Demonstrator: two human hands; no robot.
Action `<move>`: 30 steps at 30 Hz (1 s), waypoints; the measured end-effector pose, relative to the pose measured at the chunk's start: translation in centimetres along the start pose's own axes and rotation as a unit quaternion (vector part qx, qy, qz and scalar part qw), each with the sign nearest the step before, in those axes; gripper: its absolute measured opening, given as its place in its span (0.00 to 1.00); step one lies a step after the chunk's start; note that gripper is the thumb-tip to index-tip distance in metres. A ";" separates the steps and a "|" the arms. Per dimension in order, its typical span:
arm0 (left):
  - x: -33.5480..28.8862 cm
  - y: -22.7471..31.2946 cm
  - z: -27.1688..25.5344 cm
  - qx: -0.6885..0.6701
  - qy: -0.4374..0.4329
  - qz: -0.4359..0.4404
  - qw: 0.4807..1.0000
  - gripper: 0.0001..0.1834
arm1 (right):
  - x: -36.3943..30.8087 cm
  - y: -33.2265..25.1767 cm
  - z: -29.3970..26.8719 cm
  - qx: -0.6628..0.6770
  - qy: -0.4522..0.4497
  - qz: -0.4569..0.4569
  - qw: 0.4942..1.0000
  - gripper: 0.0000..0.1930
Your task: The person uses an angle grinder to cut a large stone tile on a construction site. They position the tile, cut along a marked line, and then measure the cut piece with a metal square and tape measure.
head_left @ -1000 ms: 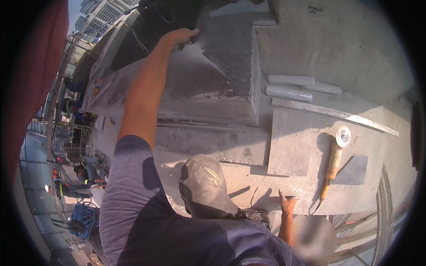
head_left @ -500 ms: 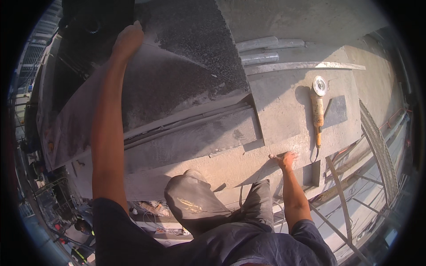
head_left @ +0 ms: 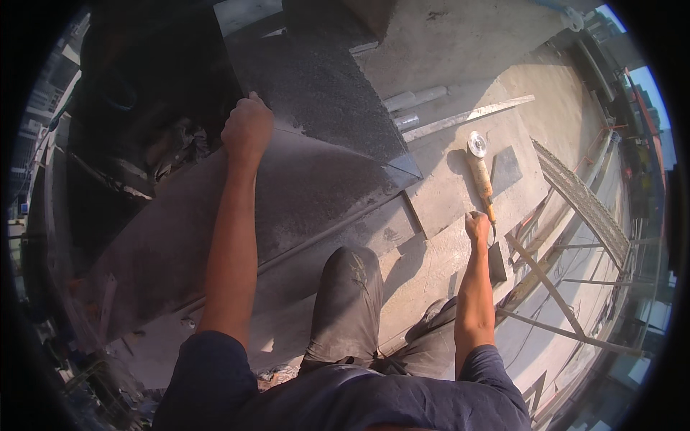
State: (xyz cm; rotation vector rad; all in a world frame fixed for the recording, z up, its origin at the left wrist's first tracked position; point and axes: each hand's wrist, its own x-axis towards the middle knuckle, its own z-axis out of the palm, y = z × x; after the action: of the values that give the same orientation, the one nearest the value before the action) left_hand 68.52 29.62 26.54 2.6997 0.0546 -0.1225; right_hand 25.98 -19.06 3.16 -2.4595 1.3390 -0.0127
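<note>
My left hand is closed at the lower end of a dark upright edge, above the large dusty grey slab. What its fingers hold, if anything, is hidden. My right hand is closed too, just beside the tail end of an angle grinder and its cord; I cannot make out anything inside the fingers. The grinder has a yellowish, dusty body and a pale round disc, which points away from me. It lies on a light grey board.
Beyond the grinder lie a long pale strip and several wrapped tubes. A dark grey tile piece is right of the grinder. Metal bars and a perforated metal plank run along the right. Deep shadow fills the upper left.
The view has shifted and turned. My right hand has gone from spread fingers on the ledge to closed beside the grinder's tail. My left knee has come forward and up.
</note>
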 end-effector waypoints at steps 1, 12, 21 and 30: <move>0.2 -1.0 -0.4 0.004 0.015 -0.007 1.000 0.34 | 0.8 -8.6 -3.4 0.084 0.096 -0.027 0.991 0.20; 0.1 -1.3 0.2 -0.025 0.021 0.014 0.999 0.31 | -6.7 -47.8 -8.3 -0.031 0.101 -0.547 0.831 0.29; 8.1 -2.0 1.7 -0.278 0.001 -0.104 0.955 0.36 | -8.5 -48.2 -8.6 -0.024 0.090 -0.554 0.827 0.32; 6.3 -2.6 -2.1 -0.187 -0.180 -0.092 0.961 0.38 | -9.0 -47.1 -8.5 -0.051 0.012 -0.645 0.763 0.31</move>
State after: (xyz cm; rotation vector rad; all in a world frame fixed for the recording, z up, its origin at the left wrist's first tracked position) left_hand 74.76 32.97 26.77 2.2530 0.1972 -0.5959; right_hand 57.88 9.33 26.57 -2.9140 -0.5890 -0.2978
